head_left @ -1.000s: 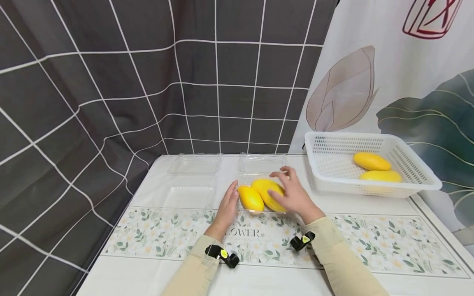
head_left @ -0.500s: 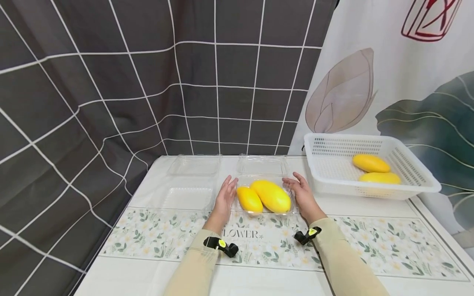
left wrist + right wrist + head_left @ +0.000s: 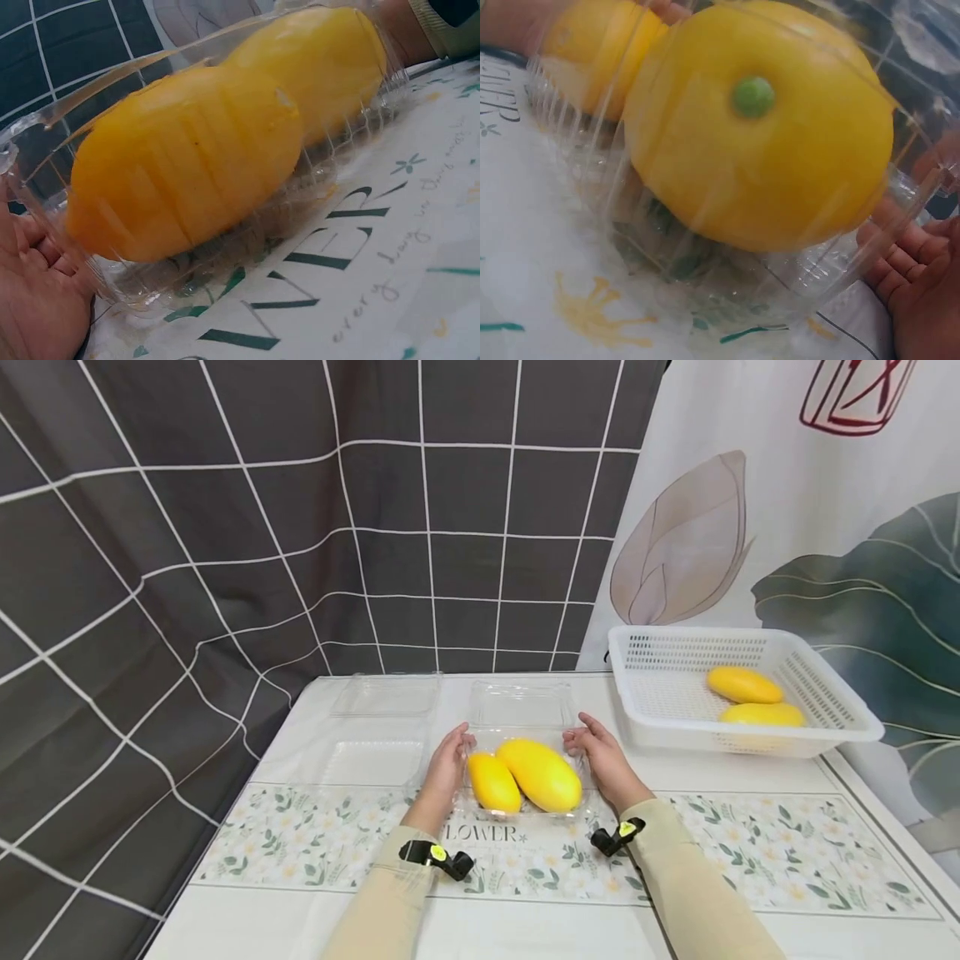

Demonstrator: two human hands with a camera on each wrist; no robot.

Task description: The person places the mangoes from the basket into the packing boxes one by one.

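An opened clear plastic clamshell container (image 3: 521, 705) holds two yellow mangoes side by side, a smaller mango (image 3: 494, 783) on the left and a larger mango (image 3: 542, 775) on the right. My left hand (image 3: 446, 768) grips the container's left side, thumb up at the rim and fingers bent low against the wall in the left wrist view. On the opposite side my right hand (image 3: 606, 767) holds it in the same way. The right wrist view shows the larger mango's green stem end (image 3: 753, 96) through the clear wall.
Another opened clear container (image 3: 375, 763) lies to the left. At the back right stands a white perforated basket (image 3: 660, 735) with two more mangoes (image 3: 744, 684) in it. A grey gridded curtain (image 3: 375, 568) hangs behind the white table (image 3: 247, 918).
My right hand has let go of the larger mango and moved to the container's right side. Both hands now hold the container, which has slid a little toward me with the mangoes inside.
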